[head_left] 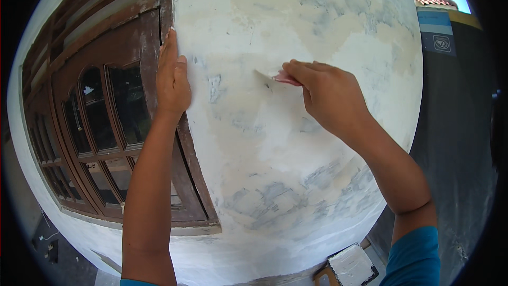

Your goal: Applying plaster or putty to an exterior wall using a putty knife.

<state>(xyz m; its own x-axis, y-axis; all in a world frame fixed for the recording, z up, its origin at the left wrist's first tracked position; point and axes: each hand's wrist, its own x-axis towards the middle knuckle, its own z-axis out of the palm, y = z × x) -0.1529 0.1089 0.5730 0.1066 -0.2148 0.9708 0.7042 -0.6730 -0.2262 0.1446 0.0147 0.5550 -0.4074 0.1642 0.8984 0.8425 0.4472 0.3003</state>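
From where I stand, a person's right hand (334,94) is clamped on a red-handled scraper (287,78), fingers curled over the handle, the thin blade pointing left of the fingertips, close against a patchy white wall (275,151). The left hand (174,82) lies flat along the wall's edge with the window frame (199,180), its straight fingers together and pointing up, no tool in them. Between the two hands runs a bare stretch of wall; more clear surface spreads above and below the right fingers. To their right, the wall ends at a curved-looking edge, a dark panel (455,127) beyond. Well below the right fingers sits a white-topped block (352,266).
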